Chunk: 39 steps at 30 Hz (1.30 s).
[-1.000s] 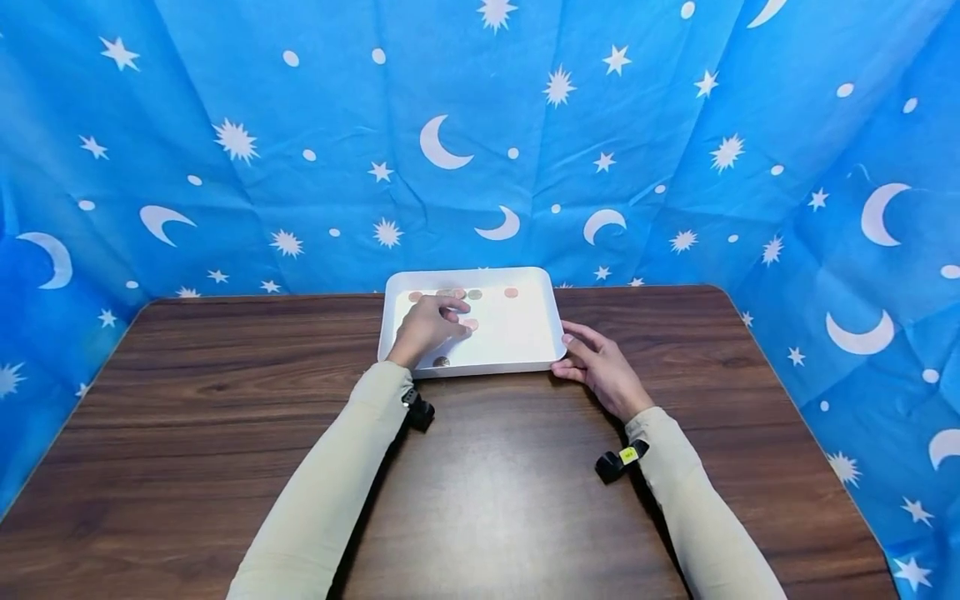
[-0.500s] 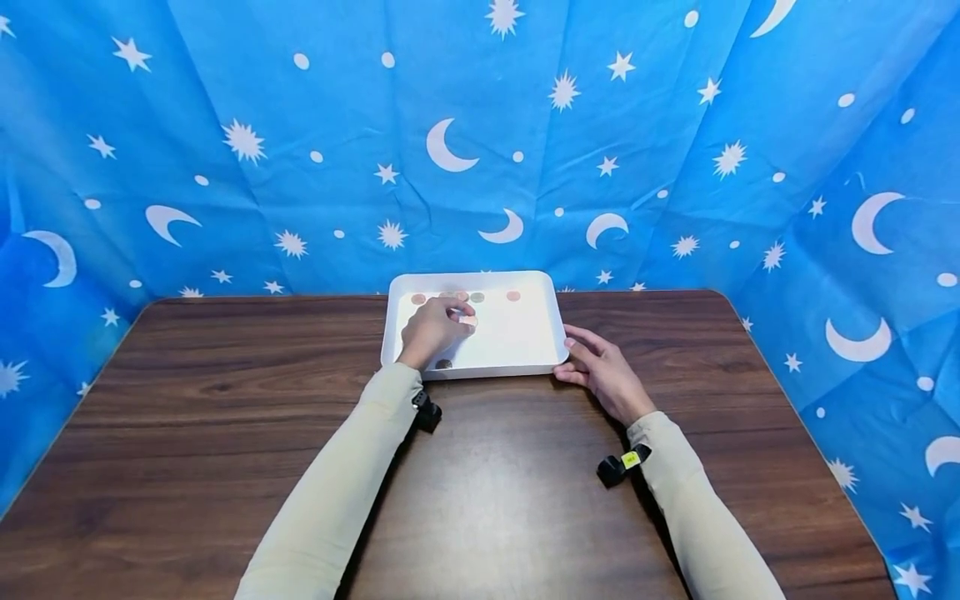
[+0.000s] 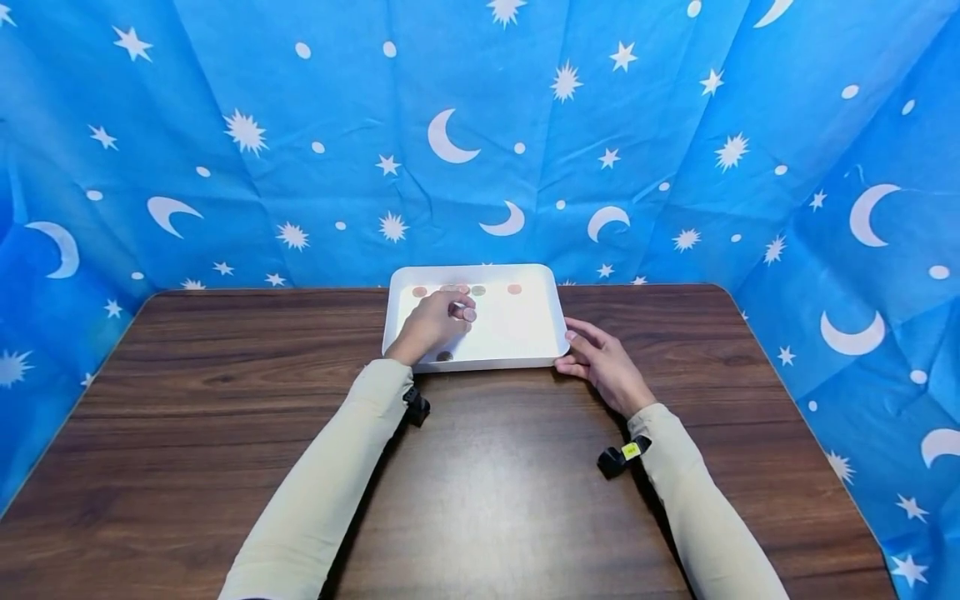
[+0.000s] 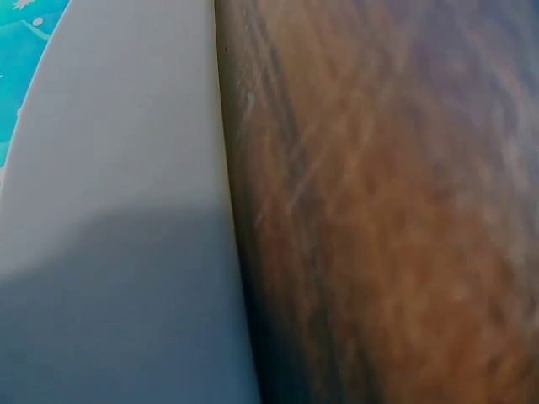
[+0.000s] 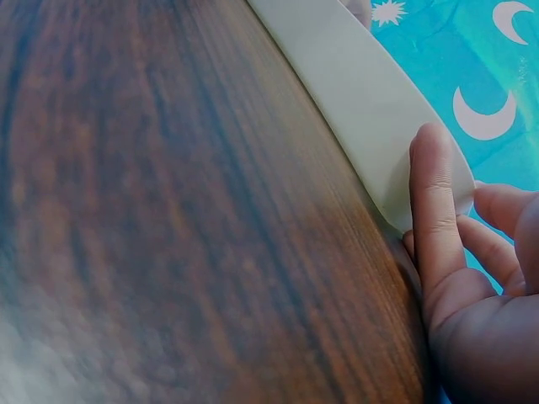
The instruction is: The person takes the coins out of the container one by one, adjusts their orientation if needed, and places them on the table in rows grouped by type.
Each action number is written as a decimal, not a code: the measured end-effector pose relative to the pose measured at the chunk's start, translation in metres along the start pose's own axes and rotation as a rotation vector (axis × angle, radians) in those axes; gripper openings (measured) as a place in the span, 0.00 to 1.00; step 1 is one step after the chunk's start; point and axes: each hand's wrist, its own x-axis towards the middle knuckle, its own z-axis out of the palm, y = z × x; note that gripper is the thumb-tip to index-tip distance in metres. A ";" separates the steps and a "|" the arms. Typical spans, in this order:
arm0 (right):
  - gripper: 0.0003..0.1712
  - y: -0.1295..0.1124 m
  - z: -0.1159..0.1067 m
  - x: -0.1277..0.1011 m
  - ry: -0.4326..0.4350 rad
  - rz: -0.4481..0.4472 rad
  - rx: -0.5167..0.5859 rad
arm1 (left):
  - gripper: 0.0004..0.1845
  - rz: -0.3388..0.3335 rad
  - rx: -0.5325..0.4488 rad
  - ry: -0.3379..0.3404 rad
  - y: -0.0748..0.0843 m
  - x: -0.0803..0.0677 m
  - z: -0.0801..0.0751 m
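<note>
Head view: left hand (image 3: 433, 323) pinches coin (image 3: 468, 314) over tray (image 3: 525, 333).

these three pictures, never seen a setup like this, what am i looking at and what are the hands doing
A person works with bare hands, no machine. The wide picture comes from a head camera; the two close-ups come from cameras strapped to each wrist. On the dark brown wooden table sits a shallow white rectangular tray holding a few small round coins. The left hand pinches one coin inside the tray. The right hand rests against the tray's near right corner, thumb on its rim.
</note>
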 end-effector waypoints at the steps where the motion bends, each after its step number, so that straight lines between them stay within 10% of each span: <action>1: 0.29 0.000 0.000 0.000 0.000 0.000 0.002 | 0.12 0.011 -0.010 -0.007 -0.001 0.000 0.000; 24: 0.29 -0.003 0.002 0.001 0.009 0.005 0.010 | 0.18 0.013 -0.218 -0.082 -0.018 0.005 -0.014; 39: 0.28 -0.003 0.000 0.005 -0.001 0.012 0.015 | 0.20 0.060 -0.241 -0.098 -0.020 -0.039 -0.064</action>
